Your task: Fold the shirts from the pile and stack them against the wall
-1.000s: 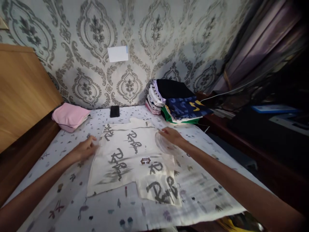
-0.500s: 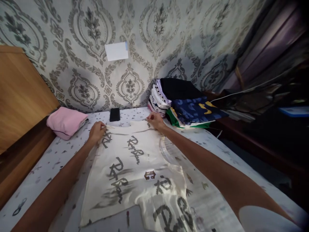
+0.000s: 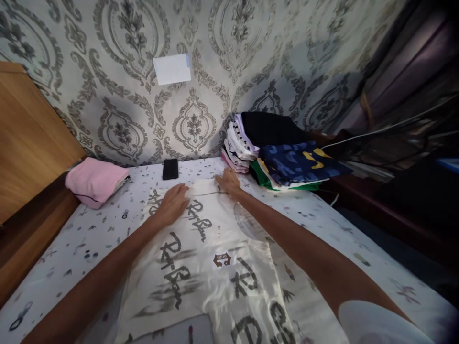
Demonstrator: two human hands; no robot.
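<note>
A cream shirt point(image 3: 211, 229) with dark script lettering and a small brown badge lies spread on the patterned white sheet. My left hand point(image 3: 174, 203) rests flat on its upper left part, fingers stretched toward the far edge and holding nothing. At the upper right corner of the shirt is my right hand point(image 3: 229, 182), its thumb and fingers apart against the cloth. The near end of the shirt runs out of the bottom of the view.
A pink folded cloth point(image 3: 96, 182) lies at the left, beside a wooden board point(image 3: 32, 138). Near the wall is a black phone-like object point(image 3: 170, 169). Stacked folded clothes point(image 3: 287, 148) stand at the back right. White paper point(image 3: 172, 69) is on the wall.
My left hand has let go of the shirt's far left corner and moved right, onto the cloth. My right hand has loosened its pinch and stayed near the right corner.
</note>
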